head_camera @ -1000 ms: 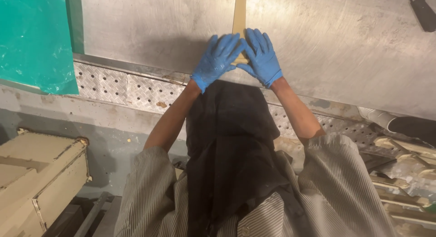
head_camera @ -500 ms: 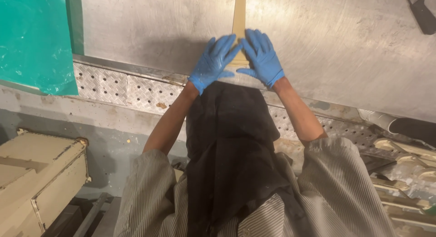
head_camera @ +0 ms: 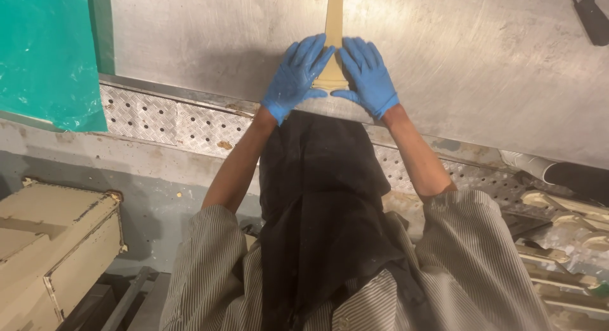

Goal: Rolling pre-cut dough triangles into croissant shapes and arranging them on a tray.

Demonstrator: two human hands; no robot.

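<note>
From the head camera, both blue-gloved hands are lying flat at the top centre of the frame, on a scratched steel table. The left hand is resting with its fingers spread and released, pressing against the left edge of a pale strip of dough. The right hand is mirroring it on the other side, fingers open and flat, touching the strip's right edge. Neither hand is gripping anything; the strip's wider near end is sitting between the two thumbs, and the narrow length is running straight up and out of the top of the frame.

Below the hands, a dark apron is hanging down the middle of the picture, with striped sleeves either side. A green plastic sheet is covering the upper left corner. A perforated metal ledge is running along the table's near edge. A cream-coloured box is sitting at lower left, and pale shaped pieces are lying at the right edge.
</note>
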